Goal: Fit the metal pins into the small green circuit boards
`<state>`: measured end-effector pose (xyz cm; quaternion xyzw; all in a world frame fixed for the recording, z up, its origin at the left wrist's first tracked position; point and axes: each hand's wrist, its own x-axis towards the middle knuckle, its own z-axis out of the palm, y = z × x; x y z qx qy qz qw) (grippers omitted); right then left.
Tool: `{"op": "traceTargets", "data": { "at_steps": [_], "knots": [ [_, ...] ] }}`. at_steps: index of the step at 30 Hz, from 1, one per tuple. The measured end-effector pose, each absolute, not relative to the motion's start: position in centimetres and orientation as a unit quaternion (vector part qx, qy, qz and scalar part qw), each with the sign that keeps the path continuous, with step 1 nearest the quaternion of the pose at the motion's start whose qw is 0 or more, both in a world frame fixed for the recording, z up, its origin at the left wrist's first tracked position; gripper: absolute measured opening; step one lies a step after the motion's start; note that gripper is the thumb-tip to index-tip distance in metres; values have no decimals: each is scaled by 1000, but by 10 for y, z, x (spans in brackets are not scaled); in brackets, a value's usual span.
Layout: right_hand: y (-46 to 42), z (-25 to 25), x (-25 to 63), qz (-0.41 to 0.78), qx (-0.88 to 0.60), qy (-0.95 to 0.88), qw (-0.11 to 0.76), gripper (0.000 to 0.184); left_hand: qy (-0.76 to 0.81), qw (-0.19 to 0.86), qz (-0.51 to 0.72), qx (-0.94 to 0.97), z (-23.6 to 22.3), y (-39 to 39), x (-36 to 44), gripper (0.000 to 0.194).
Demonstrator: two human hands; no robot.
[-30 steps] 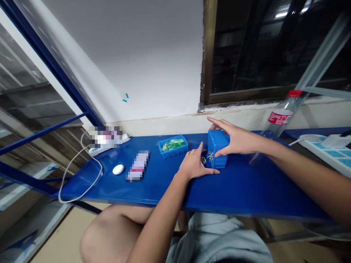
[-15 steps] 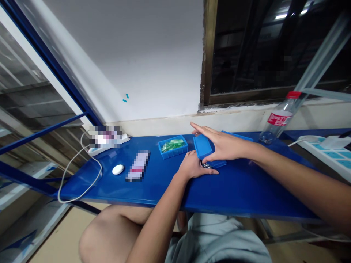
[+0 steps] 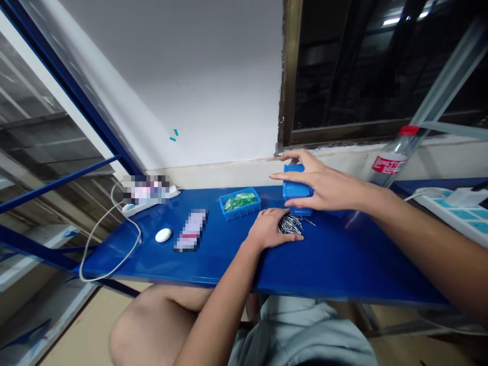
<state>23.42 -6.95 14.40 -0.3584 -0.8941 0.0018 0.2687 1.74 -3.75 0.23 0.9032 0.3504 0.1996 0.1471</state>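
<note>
Grasping a blue bin in the right hand, just beyond loose nails; cupping those with the open left hand; with room on the tabletop toward the front.

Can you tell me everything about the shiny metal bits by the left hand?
The shiny metal bits lie in a loose heap on the blue table. They are thin, straight and silvery, like nails or pins, but too small to tell which. They point many ways, with some sticking out at the right. The left hand curves around the heap's left side, seeming to touch it.
</note>
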Motion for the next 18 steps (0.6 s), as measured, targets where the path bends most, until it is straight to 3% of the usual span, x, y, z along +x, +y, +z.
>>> {"op": "traceTargets", "data": {
  "at_steps": [2, 5, 11, 18],
  "knots": [
    [-64, 148, 241, -29, -384, -879, 281, 57, 347, 148, 200, 904, 1, -37, 17, 97],
    [-51, 142, 250, -55, -423, -849, 310, 49, 345, 154, 202, 903, -1, -36, 17, 98],
    [-11, 95, 264, -30, -446, -826, 342, 23, 347, 157, 205, 901, 0, -37, 17, 98],
    [18, 48, 273, 48, -459, -824, 329, 24, 344, 159, 198, 904, 2, -37, 17, 98]
  ]
}}
